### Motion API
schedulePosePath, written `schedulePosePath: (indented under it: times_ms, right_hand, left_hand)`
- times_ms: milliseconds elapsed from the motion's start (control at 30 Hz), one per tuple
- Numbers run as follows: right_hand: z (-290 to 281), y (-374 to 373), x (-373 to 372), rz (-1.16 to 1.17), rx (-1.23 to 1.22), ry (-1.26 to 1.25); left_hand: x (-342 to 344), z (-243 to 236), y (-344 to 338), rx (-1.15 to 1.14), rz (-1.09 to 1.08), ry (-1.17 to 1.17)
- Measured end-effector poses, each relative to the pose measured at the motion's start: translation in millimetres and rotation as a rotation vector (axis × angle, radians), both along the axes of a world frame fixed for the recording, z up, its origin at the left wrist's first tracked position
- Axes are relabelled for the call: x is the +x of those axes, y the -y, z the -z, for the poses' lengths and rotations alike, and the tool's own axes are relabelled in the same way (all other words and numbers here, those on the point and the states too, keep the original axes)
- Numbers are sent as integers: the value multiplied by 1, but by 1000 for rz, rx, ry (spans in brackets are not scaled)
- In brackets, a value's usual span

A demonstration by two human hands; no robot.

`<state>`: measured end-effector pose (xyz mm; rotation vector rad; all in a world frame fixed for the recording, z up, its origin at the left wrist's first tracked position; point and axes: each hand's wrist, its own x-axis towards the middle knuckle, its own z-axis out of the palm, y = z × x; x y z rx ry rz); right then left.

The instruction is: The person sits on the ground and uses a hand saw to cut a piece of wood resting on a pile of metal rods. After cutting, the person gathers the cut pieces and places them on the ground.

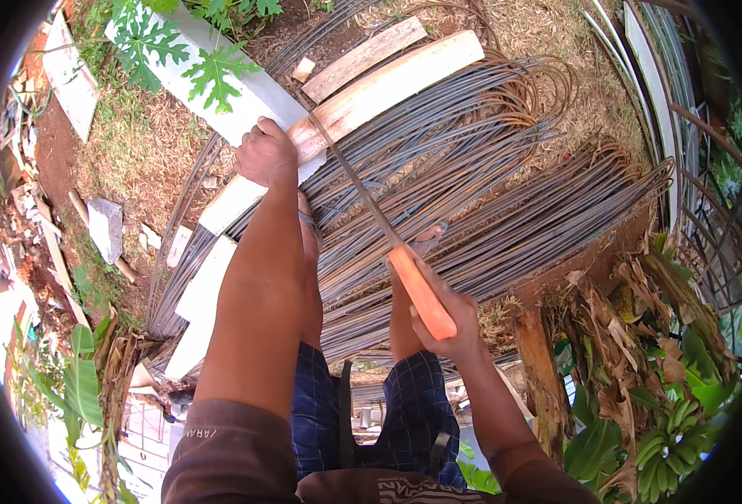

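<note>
A long pale wooden plank [404,84] lies at a slant across bundles of bent steel bars [438,160]. My left hand [266,153] is closed over it, left of the middle. In my right hand [450,312] is the orange handle of a handsaw [362,189], its fingers wrapped round it. The narrow dark blade points up and left, seen nearly edge-on, and its far end crosses the plank just right of my left hand. Whether its teeth have cut into the wood cannot be made out. My foot [428,239] stands among the bars.
Beyond the plank lie a shorter rough board [367,59] and a small wood block [304,69]. A white sheet [211,76] with green leaves over it is at the upper left. Right of me stand a wooden post [542,378] and a bunch of green bananas [669,449].
</note>
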<state>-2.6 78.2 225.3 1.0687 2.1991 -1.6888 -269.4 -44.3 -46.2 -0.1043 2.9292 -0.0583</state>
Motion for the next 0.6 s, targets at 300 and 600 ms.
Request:
schedulePosePath:
  times_ms: [300, 600]
  right_hand:
    - [16, 27, -9, 39, 11, 15]
    - [113, 12, -116, 160, -42, -160]
  left_hand:
    - [-8, 6, -8, 14, -78, 47]
    - [0, 2, -9, 8, -23, 81]
